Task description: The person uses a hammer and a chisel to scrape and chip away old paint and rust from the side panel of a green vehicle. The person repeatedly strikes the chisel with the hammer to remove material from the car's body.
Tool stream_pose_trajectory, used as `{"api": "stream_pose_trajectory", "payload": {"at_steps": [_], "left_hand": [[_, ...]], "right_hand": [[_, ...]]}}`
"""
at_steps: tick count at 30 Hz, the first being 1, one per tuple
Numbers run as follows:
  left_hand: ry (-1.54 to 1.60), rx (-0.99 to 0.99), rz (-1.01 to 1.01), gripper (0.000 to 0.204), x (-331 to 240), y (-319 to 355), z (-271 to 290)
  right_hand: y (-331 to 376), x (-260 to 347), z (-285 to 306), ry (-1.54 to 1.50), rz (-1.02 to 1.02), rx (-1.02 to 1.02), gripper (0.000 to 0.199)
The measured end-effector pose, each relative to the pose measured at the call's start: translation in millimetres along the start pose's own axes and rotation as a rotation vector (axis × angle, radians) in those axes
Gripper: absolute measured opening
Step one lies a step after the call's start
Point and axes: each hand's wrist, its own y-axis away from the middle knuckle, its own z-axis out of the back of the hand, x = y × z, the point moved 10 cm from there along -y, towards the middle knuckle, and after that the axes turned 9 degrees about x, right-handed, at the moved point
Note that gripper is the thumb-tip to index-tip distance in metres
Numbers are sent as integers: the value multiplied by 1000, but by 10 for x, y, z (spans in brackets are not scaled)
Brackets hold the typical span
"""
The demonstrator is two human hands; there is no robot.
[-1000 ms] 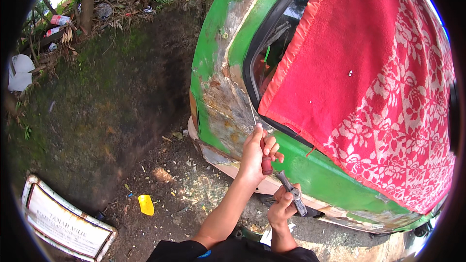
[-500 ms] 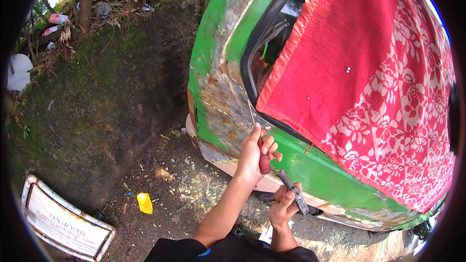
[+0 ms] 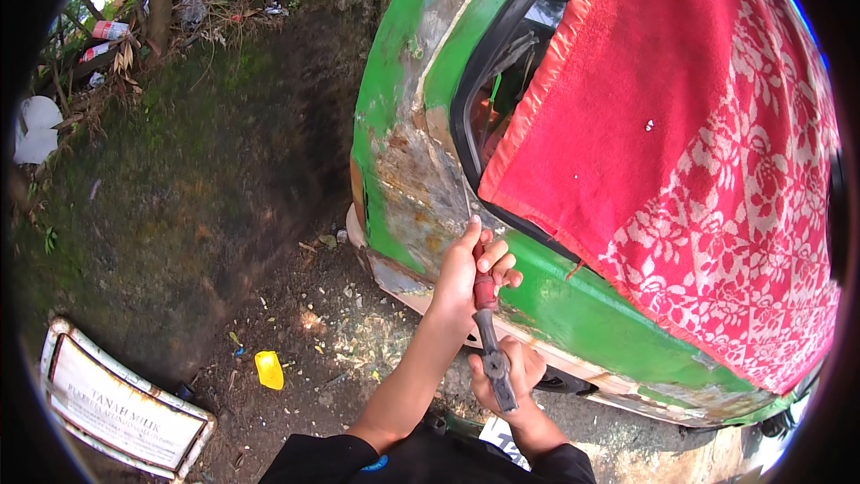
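Note:
My left hand (image 3: 459, 271) is wrapped round the red handle of a screwdriver (image 3: 485, 292). Its thin shaft points up at the bare, rust-stained patch (image 3: 421, 188) on the green car body (image 3: 560, 291), close to the lower corner of the window. Whether the tip touches the metal is too small to tell. In my right hand (image 3: 521, 369) is a hammer with a grey metal head (image 3: 494, 360), its handle mostly hidden. One end of that head meets the butt of the screwdriver handle, apparently touching it.
A red blanket with a pale floral pattern (image 3: 645, 108) covers much of the car window (image 3: 506, 81). At left stands a mossy wall (image 3: 179, 179). A rusty-framed white sign (image 3: 125, 408) and a yellow scrap (image 3: 269, 370) lie low on the left.
My right hand has swung the hammer up and left, from beside the screwdriver to the butt of its handle. My left hand has barely moved.

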Motion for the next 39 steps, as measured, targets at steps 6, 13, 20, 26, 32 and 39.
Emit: {"api": "stream_pose_trajectory", "payload": {"at_steps": [6,13,20,26,32,39], "left_hand": [[12,23,14,33,-26,-3,3],[27,41,41,33,-38,51,-39],[105,64,93,33,-109,134,-106],[129,134,157,34,-198,155,-69],[90,149,187,34,-252,155,-52],[54,120,185,34,-259,108,-39]], "right_hand": [[202,109,230,-134,147,-220,43],[147,-61,130,-54,8,-130,43],[-55,29,61,-36,-1,-22,40],[-215,472,84,6,285,40,43],[-296,486,-43,119,256,93,46],[-366,334,-170,148,165,162,43]]}}
